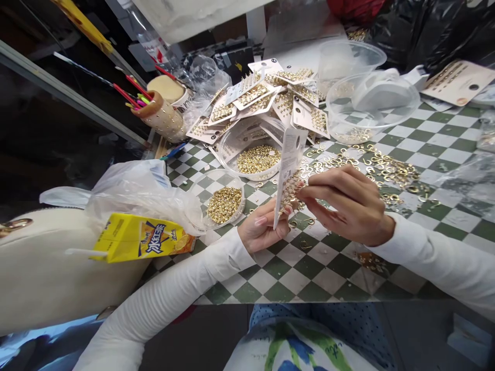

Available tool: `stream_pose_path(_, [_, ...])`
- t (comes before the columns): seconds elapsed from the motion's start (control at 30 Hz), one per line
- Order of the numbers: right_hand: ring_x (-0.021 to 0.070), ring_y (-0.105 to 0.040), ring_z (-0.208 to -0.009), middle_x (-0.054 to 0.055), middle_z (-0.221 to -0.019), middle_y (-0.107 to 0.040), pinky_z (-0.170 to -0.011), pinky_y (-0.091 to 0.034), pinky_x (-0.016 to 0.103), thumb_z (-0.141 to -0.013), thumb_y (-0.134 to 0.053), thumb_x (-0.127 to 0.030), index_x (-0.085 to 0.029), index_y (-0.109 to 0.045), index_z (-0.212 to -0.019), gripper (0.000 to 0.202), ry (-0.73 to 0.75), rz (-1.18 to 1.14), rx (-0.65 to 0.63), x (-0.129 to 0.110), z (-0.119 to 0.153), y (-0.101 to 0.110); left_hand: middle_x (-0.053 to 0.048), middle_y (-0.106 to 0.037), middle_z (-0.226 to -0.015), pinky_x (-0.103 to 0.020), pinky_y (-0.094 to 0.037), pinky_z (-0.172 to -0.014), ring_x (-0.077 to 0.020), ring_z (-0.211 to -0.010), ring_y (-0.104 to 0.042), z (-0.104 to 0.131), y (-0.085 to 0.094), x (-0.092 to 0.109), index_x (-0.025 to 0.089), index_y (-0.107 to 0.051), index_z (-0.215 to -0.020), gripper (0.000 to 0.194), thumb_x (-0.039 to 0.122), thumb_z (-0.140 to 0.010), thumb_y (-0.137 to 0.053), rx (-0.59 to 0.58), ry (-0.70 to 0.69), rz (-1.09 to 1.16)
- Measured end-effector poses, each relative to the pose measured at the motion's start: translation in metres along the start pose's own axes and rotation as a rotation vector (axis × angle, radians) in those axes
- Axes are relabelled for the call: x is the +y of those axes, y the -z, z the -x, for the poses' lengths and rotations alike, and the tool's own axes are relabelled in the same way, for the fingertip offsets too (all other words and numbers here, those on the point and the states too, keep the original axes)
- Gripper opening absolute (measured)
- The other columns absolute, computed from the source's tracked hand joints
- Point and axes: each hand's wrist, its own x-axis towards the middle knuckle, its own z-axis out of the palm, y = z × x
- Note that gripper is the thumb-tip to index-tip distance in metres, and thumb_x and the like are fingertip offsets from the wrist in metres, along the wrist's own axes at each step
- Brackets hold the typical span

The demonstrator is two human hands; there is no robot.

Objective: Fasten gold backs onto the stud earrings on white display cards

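An earring card (288,167) with rows of small gold pieces stands nearly upright in my left hand (264,226), whose fingers grip its lower end. Against the card's right face, my right hand (346,206) has its fingertips pinched at the gold pieces; what they hold, if anything, is too small to make out. Just behind the card, a round clear tub (228,164) holds tiny gold parts (258,158). Left of my left hand, a shallow clear dish (199,188) contains more gold bits (224,204). Loose gold hooks (390,167) are scattered to the right.
A pile of filled earring cards (261,95) lies at the back. Clear tubs (410,100) stand behind right, and a decorated pen cup (164,118) stands back left. A yellow drink carton (145,238) and plastic bags (127,193) lie left on the checkered table (284,281).
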Motion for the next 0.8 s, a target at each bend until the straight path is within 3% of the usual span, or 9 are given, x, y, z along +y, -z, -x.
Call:
stream_pose_path(0.2, [0.0172,-0.071,-0.081,0.003,-0.095,-0.076,-0.066,-0.055,0.034,-0.094,-0.067,-0.010,-0.025,-0.069,-0.106,0.019,-0.057,-0.072,-0.013,-0.003,-0.001,0.004,0.007,-0.046,-0.063,0.000,-0.034,-0.039,0.0057,-0.030,-0.032,0.000,0.003,-0.001,0.013,-0.070,-0.106,0.038,-0.002,-0.102,-0.036,-0.036,0.005,-0.061])
stream_pose_path(0.4, [0.0158,-0.067,-0.078,0.003,-0.090,-0.070,-0.063,-0.056,0.031,-0.093,-0.068,-0.006,-0.022,-0.070,-0.097,0.017,-0.418,-0.341,0.053,-0.012,-0.001,0.003,0.008,-0.048,-0.056,-0.001,-0.029,-0.037,0.0058,-0.026,-0.027,-0.001,0.012,-0.001,0.012,-0.070,-0.115,0.042,-0.004,-0.100,-0.035,-0.173,-0.057,-0.095])
stream_pose_path(0.57, [0.0168,-0.067,-0.081,0.003,-0.089,-0.070,-0.063,-0.055,0.032,-0.091,-0.069,-0.004,-0.022,-0.072,-0.094,0.019,-0.506,-0.447,0.082,-0.014,0.003,-0.004,0.008,-0.048,-0.056,-0.003,-0.033,-0.040,0.0049,-0.026,-0.028,-0.003,0.016,-0.001,0.016,-0.069,-0.119,0.043,-0.001,-0.102,-0.034,-0.143,-0.056,-0.104])
stream_pose_path(0.8, [0.0181,-0.068,-0.085,0.003,-0.089,-0.070,-0.064,-0.057,0.033,-0.092,-0.073,-0.012,-0.023,-0.073,-0.094,0.011,-0.653,-0.613,0.070,-0.020,0.005,-0.005,0.010,-0.037,-0.052,-0.006,-0.040,-0.041,0.0017,-0.028,-0.022,-0.003,0.019,-0.001,0.015,-0.072,-0.116,0.038,0.002,-0.100,-0.039,-0.153,-0.039,-0.188])
